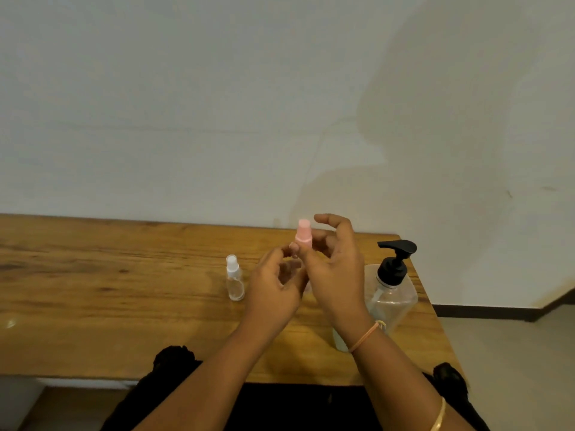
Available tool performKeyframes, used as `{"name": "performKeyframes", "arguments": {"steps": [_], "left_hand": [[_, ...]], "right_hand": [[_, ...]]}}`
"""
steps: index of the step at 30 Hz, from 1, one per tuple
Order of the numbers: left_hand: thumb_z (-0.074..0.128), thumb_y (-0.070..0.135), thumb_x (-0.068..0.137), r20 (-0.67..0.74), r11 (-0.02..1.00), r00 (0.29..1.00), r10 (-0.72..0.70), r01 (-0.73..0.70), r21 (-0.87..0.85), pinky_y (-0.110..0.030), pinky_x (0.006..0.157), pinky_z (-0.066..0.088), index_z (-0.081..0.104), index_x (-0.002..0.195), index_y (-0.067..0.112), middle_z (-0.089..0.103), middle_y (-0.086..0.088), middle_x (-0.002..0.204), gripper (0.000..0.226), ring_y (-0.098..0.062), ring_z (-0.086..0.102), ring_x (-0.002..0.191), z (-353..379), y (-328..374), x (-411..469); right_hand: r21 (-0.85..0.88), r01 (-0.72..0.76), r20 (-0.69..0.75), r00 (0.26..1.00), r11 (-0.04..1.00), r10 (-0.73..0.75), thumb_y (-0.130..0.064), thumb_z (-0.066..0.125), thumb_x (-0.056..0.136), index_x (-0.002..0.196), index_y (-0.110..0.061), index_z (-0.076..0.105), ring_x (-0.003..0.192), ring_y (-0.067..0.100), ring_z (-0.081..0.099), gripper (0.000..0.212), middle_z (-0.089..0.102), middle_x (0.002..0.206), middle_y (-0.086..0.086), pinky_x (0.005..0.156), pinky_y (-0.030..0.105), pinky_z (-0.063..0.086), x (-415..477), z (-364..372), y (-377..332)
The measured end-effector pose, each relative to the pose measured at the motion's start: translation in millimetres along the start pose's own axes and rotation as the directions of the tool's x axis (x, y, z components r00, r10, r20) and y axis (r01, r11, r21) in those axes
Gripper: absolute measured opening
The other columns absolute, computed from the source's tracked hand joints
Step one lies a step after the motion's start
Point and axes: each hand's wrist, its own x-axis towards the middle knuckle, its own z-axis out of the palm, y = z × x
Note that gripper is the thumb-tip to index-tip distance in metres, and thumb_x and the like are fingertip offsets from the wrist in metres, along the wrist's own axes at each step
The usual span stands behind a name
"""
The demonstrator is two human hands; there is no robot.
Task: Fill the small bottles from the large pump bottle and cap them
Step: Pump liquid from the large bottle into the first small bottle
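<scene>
Holding pink-cap btl [303, 233] — L hand [273, 287] below | R hand [337, 269] above

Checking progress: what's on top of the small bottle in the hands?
A pink cap tops the small bottle; the left hand and right hand gripping it hide most of its body.

A plain, bare indoor room, more home than workshop: a worn wooden table [93, 290] stands against a stained whitish wall [186, 104] at twelve o'clock. A household pump bottle [392, 287] stands at three o'clock, with a dark skirting board [485, 312] and pale floor [513, 368] at four.
</scene>
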Motion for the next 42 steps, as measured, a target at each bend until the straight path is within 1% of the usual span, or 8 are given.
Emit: {"name": "performKeyframes", "arguments": {"steps": [7, 12, 18, 22, 25, 30, 37, 42], "left_hand": [[0.063, 0.017, 0.088, -0.03, 0.997, 0.999, 0.012, -0.01, 0.072, -0.014, 0.065, 0.052, 0.05, 0.097, 0.047, 0.06, 0.009, 0.107, 0.034, 0.001, 0.062, 0.091, -2, 9, -8], [0.064, 0.011, 0.087, -0.064, 0.995, 0.998, 0.0, 0.006, 0.101, -0.019, 0.063, 0.054, 0.053, 0.098, 0.036, 0.062, 0.003, 0.104, 0.029, -0.001, 0.063, 0.087, 1, 6, -17], [0.062, 0.008, 0.088, -0.058, 0.997, 0.998, -0.002, 0.006, 0.071, -0.012, 0.061, 0.05, 0.054, 0.096, 0.032, 0.062, 0.002, 0.103, 0.026, 0.008, 0.061, 0.085, 3, 9, -24], [0.061, 0.007, 0.088, -0.047, 0.996, 0.999, -0.005, 0.009, 0.093, -0.015, 0.066, 0.052, 0.056, 0.108, 0.016, 0.057, 0.0, 0.11, 0.023, -0.002, 0.062, 0.089, 6, 4, -31], [0.059, 0.009, 0.088, -0.006, 0.987, 1.0, 0.006, -0.005, 0.158, -0.012, 0.076, 0.048, 0.055, 0.113, 0.015, 0.053, 0.003, 0.115, 0.026, 0.017, 0.05, 0.1, 4, 2, -35], [0.055, 0.011, 0.087, 0.005, 0.976, 1.0, -0.012, 0.011, 0.216, -0.04, 0.081, 0.053, 0.054, 0.108, 0.015, 0.056, -0.003, 0.108, 0.021, -0.017, 0.06, 0.098, 6, 3, -45], [0.057, 0.011, 0.09, -0.03, 0.979, 0.999, -0.037, 0.042, 0.198, -0.036, 0.082, 0.054, 0.053, 0.107, 0.019, 0.054, 0.001, 0.112, 0.019, -0.013, 0.061, 0.1, 2, 1, -50], [0.058, 0.01, 0.089, -0.016, 0.971, 0.998, -0.054, 0.056, 0.233, -0.027, 0.077, 0.052, 0.053, 0.111, 0.016, 0.055, -0.001, 0.113, 0.023, -0.013, 0.06, 0.099, 3, -4, -45]], "right_hand": [[0.126, -0.102, 0.178, 0.981, 0.987, 0.079, -0.014, 0.071, 0.083, 0.118, -0.042, 0.04, 0.098, 0.013, 0.063, 0.055, 0.057, 0.115, -0.005, 0.079, 0.027, 0.056, -1, -6, -5], [0.071, -0.069, 0.054, 0.996, 0.995, 0.066, -0.004, 0.074, 0.078, 0.108, -0.034, 0.047, 0.082, 0.015, 0.066, 0.051, 0.065, 0.089, 0.003, 0.07, 0.025, 0.054, -6, -3, -1], [0.048, -0.087, 0.103, 0.991, 0.995, 0.081, -0.011, 0.072, 0.081, 0.119, -0.041, 0.041, 0.096, 0.016, 0.064, 0.058, 0.059, 0.112, 0.001, 0.081, 0.029, 0.055, -18, -4, -3], [0.001, -0.085, 0.027, 0.996, 0.996, 0.085, -0.011, 0.07, 0.083, 0.115, -0.033, 0.047, 0.085, 0.018, 0.066, 0.046, 0.066, 0.09, 0.002, 0.077, 0.035, 0.056, -23, -7, -3], [0.049, -0.136, 0.099, 0.987, 0.99, 0.131, -0.013, 0.066, 0.087, 0.131, -0.029, 0.042, 0.09, 0.019, 0.065, 0.053, 0.066, 0.099, 0.006, 0.082, 0.036, 0.055, -30, -10, -3], [-0.086, -0.085, 0.013, 0.996, 0.993, 0.086, -0.014, 0.074, 0.079, 0.108, -0.037, 0.047, 0.087, 0.02, 0.065, 0.046, 0.063, 0.095, 0.004, 0.078, 0.044, 0.055, -38, -11, 1], [-0.075, -0.132, 0.139, 0.98, 0.988, 0.141, -0.022, 0.074, 0.08, 0.136, -0.028, 0.038, 0.107, 0.009, 0.057, 0.066, 0.054, 0.119, -0.004, 0.089, 0.03, 0.052, -41, -10, 4], [-0.145, -0.116, 0.079, 0.989, 0.983, 0.128, -0.015, 0.07, 0.082, 0.122, -0.027, 0.048, 0.091, 0.014, 0.062, 0.048, 0.062, 0.095, -0.002, 0.078, 0.039, 0.055, -35, -10, 12]]}}
